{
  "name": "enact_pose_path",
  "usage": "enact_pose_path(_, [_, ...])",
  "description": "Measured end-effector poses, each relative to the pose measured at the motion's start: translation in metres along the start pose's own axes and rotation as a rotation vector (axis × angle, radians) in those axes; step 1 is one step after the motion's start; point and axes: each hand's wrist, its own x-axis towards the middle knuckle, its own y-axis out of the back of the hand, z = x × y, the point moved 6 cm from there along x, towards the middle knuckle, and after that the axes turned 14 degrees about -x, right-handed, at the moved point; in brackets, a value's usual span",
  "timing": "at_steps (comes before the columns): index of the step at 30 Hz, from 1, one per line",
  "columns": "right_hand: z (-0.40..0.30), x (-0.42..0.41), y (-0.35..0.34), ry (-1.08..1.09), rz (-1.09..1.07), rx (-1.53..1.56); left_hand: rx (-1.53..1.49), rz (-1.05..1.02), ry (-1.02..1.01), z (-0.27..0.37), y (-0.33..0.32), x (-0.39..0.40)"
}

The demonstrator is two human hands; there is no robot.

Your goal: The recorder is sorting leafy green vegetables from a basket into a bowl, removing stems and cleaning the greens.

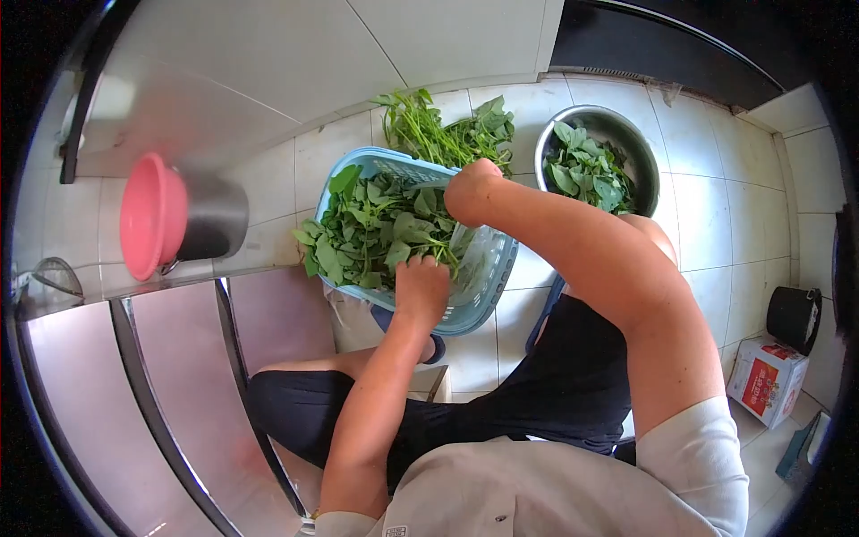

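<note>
A light blue plastic basket stands tilted on the floor before me, filled with leafy green stems and a clear plastic bag. My left hand is in the basket at its near side, fingers curled on the greens; whether they grip a stem is hard to tell. My right hand is bent over the basket's far right edge, its fingers hidden behind the wrist. Behind the basket lies a heap of long green stems. A steel basin at the right holds picked green leaves.
A pink plastic basin leans against a metal pot at the left. Pale cabinet panels border the tiled floor. A printed carton and a black container stand at the far right.
</note>
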Motion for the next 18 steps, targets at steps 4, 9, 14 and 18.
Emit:
enact_pose_path(4, [-0.004,-0.001,-0.008,0.008,-0.002,-0.029,0.065,-0.019,0.117,-0.039,0.006,0.001])
enact_pose_path(9, [-0.009,-0.003,-0.021,0.026,0.038,-0.088,-0.111,0.216,0.179,-0.084,0.058,-0.006])
enact_pose_path(14, [-0.021,-0.001,-0.031,0.081,0.028,-0.06,-0.385,0.448,0.265,-0.103,0.079,-0.015])
enact_pose_path(18, [-0.026,-0.001,-0.035,0.193,0.075,0.004,-0.443,0.472,0.284,-0.107,0.08,-0.012])
